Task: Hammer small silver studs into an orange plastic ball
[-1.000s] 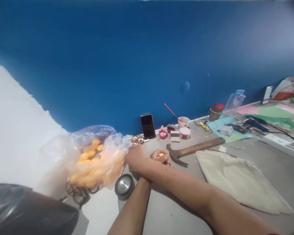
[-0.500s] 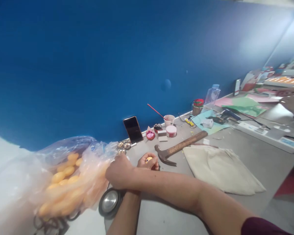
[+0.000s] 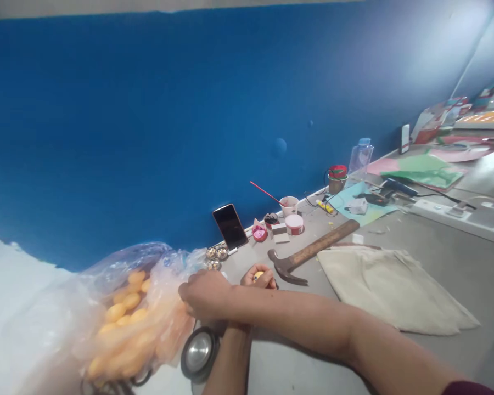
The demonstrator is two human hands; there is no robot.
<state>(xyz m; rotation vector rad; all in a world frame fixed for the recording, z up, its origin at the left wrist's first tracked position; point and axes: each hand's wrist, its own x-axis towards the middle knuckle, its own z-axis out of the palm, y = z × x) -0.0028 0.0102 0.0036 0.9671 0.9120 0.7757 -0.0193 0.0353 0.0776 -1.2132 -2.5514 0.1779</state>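
Observation:
My left hand [image 3: 268,278] is closed around a small yellow ball [image 3: 258,276] with dark marks on it. Crossing over my left forearm, my right arm reaches to the left. At its end my right hand [image 3: 208,293] is curled beside the clear plastic bag [image 3: 168,285]; its fingertips are hidden, so what they grip cannot be made out. Several yellow balls [image 3: 115,312] lie inside the bag. A claw hammer [image 3: 313,249] rests just right of my left hand. Beyond my right hand sit several shiny, gold-coloured round pieces [image 3: 216,254].
A phone [image 3: 231,226] leans on the blue wall. Near it stand a matchbox-like box [image 3: 280,233], a pink-lidded tub [image 3: 294,224] and a paper cup [image 3: 288,206] with a red stick. A cream cloth [image 3: 391,288], a power strip [image 3: 448,214] and a round metal-topped object [image 3: 198,352] lie around.
The camera view has shifted, so things appear slightly lower and mostly further right. My left hand still holds the yellow ball, and my right hand stays curled by the bag.

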